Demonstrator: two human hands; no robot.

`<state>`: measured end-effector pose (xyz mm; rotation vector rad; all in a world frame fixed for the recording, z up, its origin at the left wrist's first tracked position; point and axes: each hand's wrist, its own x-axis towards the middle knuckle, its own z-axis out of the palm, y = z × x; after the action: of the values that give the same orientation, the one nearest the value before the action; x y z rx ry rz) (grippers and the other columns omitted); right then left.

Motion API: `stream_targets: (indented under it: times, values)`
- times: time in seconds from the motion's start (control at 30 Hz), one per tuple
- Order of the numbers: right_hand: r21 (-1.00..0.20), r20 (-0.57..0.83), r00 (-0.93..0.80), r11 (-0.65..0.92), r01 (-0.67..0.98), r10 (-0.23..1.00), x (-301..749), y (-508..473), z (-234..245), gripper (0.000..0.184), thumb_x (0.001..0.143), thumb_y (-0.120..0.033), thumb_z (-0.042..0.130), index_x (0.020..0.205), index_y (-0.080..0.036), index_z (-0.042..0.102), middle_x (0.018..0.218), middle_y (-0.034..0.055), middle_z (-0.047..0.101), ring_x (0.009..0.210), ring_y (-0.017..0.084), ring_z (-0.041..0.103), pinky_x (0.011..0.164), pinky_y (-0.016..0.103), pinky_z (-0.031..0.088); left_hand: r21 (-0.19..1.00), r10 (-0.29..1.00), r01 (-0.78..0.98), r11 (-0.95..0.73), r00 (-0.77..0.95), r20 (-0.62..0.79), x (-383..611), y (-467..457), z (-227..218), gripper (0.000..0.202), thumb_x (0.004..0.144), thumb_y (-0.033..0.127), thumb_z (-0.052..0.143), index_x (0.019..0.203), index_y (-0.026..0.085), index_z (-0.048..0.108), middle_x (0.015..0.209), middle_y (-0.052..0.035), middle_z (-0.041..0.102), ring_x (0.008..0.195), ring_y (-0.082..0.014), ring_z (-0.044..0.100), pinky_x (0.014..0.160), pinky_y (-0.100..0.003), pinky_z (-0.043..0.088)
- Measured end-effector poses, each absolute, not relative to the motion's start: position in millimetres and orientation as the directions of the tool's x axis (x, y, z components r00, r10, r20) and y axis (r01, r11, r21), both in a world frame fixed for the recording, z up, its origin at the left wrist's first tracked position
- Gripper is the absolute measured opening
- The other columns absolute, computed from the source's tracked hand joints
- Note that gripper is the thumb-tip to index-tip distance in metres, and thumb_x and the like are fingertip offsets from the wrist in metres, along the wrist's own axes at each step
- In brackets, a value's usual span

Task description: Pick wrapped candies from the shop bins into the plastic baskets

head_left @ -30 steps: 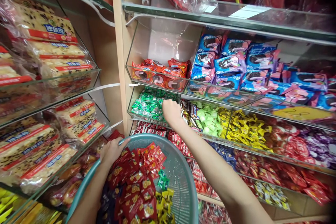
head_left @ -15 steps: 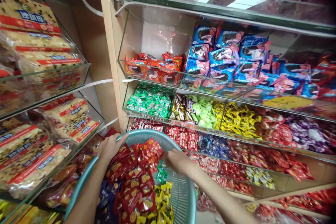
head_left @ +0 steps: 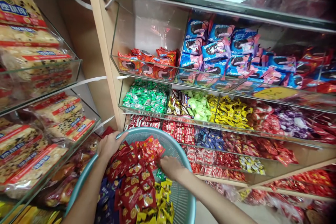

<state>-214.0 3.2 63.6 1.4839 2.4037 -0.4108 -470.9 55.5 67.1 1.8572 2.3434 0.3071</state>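
Observation:
A teal plastic basket (head_left: 181, 150) fills the lower middle of the view. My left hand (head_left: 109, 146) is closed over its far left rim. Inside, my right hand (head_left: 170, 167) is curled low among the wrapped candies, its fingertips hidden, so what it holds cannot be seen. Just under it lie a few green-wrapped candies (head_left: 160, 175). Beside the fingers are red packets with orange pictures (head_left: 149, 148). Darker red packets (head_left: 138, 185) cover the middle, dark blue packets (head_left: 107, 196) sit at the left, and yellow candies (head_left: 164, 203) at the lower right.
Ahead, glass shelf bins hold green candies (head_left: 147, 96), yellow candies (head_left: 231, 112), purple-and-white candies (head_left: 291, 122) and blue snack packs (head_left: 216, 50). To the left, packaged sesame-dotted bars (head_left: 36, 168) stand on glass shelves. A wooden post (head_left: 105, 59) separates the two shelf units.
My right hand has moved slightly left and down in the basket, covering more of the green candies. My left hand stays on the rim. The view has shifted slightly.

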Motion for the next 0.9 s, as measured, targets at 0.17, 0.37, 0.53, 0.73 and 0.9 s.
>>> stream_targets:
  times: [0.17, 0.37, 0.53, 0.73, 0.9]
  values:
    - [-0.086, -0.519, -0.49, 0.527, 0.845, 0.7, -224, -4, 65, 0.028, 0.077, -0.01, 0.05, 0.1, -0.014, 0.067, 0.1, 0.0125, 0.068, 0.095, 0.027, 0.063, 0.076, 0.033, 0.052, 0.224, 0.971, 0.947, 0.228, -0.238, 0.019, -474, 54, 67, 0.073, 0.072, 0.076, 0.014, 0.091, 0.028, 0.065, 0.09, -0.0114, 0.07, 0.088, -0.0328, 0.063, 0.067, -0.034, 0.043]
    - [-0.058, -0.529, -0.393, 0.429, 0.901, 0.752, -223, -12, 66, 0.027, 0.078, -0.012, 0.051, 0.099, -0.008, 0.067, 0.101, 0.0169, 0.067, 0.095, 0.03, 0.063, 0.076, 0.036, 0.052, 0.236, 0.974, 0.948, 0.215, -0.227, 0.022, -473, 56, 67, 0.074, 0.071, 0.077, 0.016, 0.098, 0.029, 0.066, 0.094, -0.0126, 0.07, 0.089, -0.0332, 0.062, 0.067, -0.035, 0.042]
    - [-0.096, -0.512, -0.352, 0.355, 0.93, 0.784, -214, -25, 71, 0.027, 0.08, -0.012, 0.047, 0.098, -0.009, 0.067, 0.101, 0.0163, 0.067, 0.095, 0.028, 0.063, 0.076, 0.033, 0.051, 0.23, 0.985, 0.959, 0.168, -0.174, 0.007, -461, 63, 71, 0.074, 0.071, 0.076, 0.018, 0.103, 0.028, 0.065, 0.092, -0.0138, 0.07, 0.086, -0.033, 0.062, 0.064, -0.033, 0.042]
    - [-0.132, -0.497, -0.269, 0.234, 0.963, 0.825, -201, -51, 68, 0.03, 0.082, -0.009, 0.042, 0.1, -0.009, 0.066, 0.098, 0.0175, 0.067, 0.094, 0.029, 0.063, 0.074, 0.034, 0.05, 0.229, 0.999, 0.973, 0.041, -0.046, 0.015, -436, 75, 69, 0.074, 0.071, 0.077, 0.021, 0.106, 0.028, 0.064, 0.097, -0.0123, 0.069, 0.086, -0.0321, 0.062, 0.064, -0.032, 0.041]
    - [-0.163, -0.507, -0.189, 0.121, 0.979, 0.841, -190, -76, 66, 0.027, 0.081, -0.012, 0.045, 0.097, -0.011, 0.066, 0.094, 0.0182, 0.068, 0.089, 0.031, 0.064, 0.07, 0.036, 0.05, 0.214, 0.997, 0.974, -0.078, 0.073, 0.034, -408, 83, 62, 0.068, 0.074, 0.073, 0.022, 0.103, 0.029, 0.064, 0.092, -0.0096, 0.07, 0.084, -0.0285, 0.063, 0.062, -0.029, 0.04]
